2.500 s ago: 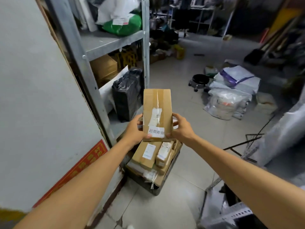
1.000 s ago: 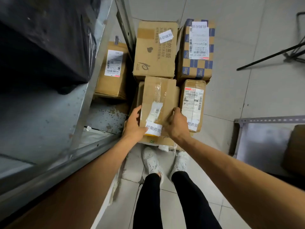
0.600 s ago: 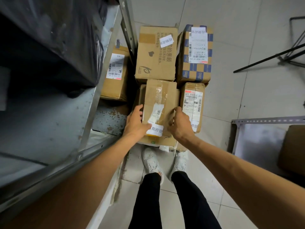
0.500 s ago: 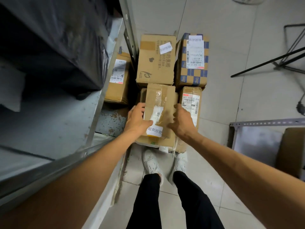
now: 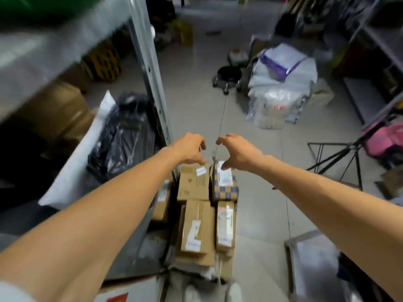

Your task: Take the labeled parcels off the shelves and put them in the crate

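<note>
Parcel [image 5: 197, 225] now lies released among other boxes [image 5: 193, 186], left hand [image 5: 189, 149] and right hand [image 5: 237, 153] raised, grips empty.

Your left hand [image 5: 189, 150] and right hand [image 5: 238, 152] hover empty, side by side at mid-frame.
Your left forearm [image 5: 98, 214] runs up from the lower left corner and your right forearm [image 5: 327, 203] from the lower right edge, both bare and stretched forward, converging toward the centre. The hands are backs-up, near each other but not touching, fingers loosely curled toward one another, and neither grips anything.
</note>
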The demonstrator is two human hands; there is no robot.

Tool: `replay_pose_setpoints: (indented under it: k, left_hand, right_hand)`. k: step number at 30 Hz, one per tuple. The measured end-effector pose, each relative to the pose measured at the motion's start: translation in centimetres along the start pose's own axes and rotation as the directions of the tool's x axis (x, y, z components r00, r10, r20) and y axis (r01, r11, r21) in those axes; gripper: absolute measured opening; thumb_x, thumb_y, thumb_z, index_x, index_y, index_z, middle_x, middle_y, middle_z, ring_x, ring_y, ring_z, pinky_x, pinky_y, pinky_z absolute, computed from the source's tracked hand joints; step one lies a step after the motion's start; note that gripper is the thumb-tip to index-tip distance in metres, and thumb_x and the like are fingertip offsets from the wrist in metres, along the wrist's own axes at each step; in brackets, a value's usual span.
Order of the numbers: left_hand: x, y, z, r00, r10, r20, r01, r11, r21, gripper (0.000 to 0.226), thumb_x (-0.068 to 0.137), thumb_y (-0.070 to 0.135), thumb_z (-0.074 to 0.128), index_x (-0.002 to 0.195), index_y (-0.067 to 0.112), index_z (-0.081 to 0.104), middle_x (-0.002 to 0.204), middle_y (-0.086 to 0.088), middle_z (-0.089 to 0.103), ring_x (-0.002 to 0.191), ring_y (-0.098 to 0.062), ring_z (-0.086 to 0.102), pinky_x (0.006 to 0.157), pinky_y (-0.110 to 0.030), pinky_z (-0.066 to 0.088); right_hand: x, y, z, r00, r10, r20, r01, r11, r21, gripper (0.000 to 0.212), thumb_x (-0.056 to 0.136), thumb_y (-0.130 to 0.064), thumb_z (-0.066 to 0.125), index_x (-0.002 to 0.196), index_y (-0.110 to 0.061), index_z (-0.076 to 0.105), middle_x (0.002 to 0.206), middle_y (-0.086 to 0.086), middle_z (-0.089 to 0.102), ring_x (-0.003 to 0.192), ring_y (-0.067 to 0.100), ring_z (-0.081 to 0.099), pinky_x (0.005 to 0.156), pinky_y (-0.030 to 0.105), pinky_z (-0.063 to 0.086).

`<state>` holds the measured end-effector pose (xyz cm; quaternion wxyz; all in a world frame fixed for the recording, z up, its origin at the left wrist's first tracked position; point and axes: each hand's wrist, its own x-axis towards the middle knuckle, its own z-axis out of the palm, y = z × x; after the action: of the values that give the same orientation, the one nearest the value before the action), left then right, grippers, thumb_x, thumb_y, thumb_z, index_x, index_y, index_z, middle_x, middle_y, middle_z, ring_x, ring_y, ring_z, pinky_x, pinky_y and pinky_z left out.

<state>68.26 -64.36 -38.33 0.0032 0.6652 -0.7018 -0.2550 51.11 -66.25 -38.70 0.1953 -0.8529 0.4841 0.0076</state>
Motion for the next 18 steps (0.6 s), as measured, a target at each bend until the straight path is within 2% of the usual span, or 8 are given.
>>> replay_pose_setpoints:
  k: [5, 10, 14, 18]
  left_hand:
    - [-1.3, 4.4, -9.2, 0.995, 0.017, -0.094, -0.005, 0.992, 0.128, 0.05, 0.076, 0.032, 0.078, 0.12, 0.016, 0.06, 0.116, -0.004, 0.063, 0.102, -0.024, 0.06, 0.091, -0.042, 0.051]
    - [-3.8, 7.1, -12.5, 0.984, -0.023, -0.178, 0.048, 0.989, 0.137, 0.049, 0.076, 0.033, 0.078, 0.118, 0.016, 0.061, 0.115, -0.006, 0.064, 0.104, -0.025, 0.06, 0.092, -0.04, 0.051]
    - [-8.0, 7.9, -12.1, 0.964, -0.151, -0.217, 0.175, 0.98, 0.092, 0.051, 0.077, 0.033, 0.077, 0.12, 0.013, 0.06, 0.117, -0.006, 0.063, 0.104, -0.024, 0.06, 0.092, -0.039, 0.05]
    - [-14.4, 8.4, -10.3, 0.907, -0.334, -0.258, 0.343, 0.939, -0.01, 0.049, 0.077, 0.033, 0.077, 0.118, 0.012, 0.061, 0.114, -0.008, 0.064, 0.102, -0.026, 0.06, 0.092, -0.041, 0.051]
  right_hand:
    - [-0.7, -1.1, -9.0, 0.993, -0.077, -0.093, 0.067, 0.992, -0.105, 0.077, 0.067, -0.024, 0.087, 0.131, -0.008, 0.049, 0.123, 0.013, 0.055, 0.112, 0.03, 0.053, 0.084, 0.034, 0.042]
    - [-2.1, -1.0, -13.8, 0.977, -0.167, -0.132, 0.139, 0.971, -0.196, 0.077, 0.066, -0.026, 0.087, 0.131, -0.008, 0.049, 0.123, 0.013, 0.055, 0.112, 0.031, 0.053, 0.086, 0.037, 0.045]
    - [-3.2, -1.7, -15.4, 0.956, -0.28, -0.086, 0.25, 0.932, -0.261, 0.076, 0.067, -0.027, 0.087, 0.13, -0.009, 0.049, 0.123, 0.013, 0.054, 0.11, 0.033, 0.054, 0.087, 0.041, 0.048]
    - [-5.9, -4.4, -15.0, 0.896, -0.442, -0.026, 0.42, 0.867, -0.27, 0.073, 0.069, -0.027, 0.085, 0.13, -0.01, 0.05, 0.122, 0.013, 0.056, 0.107, 0.032, 0.056, 0.086, 0.043, 0.05]
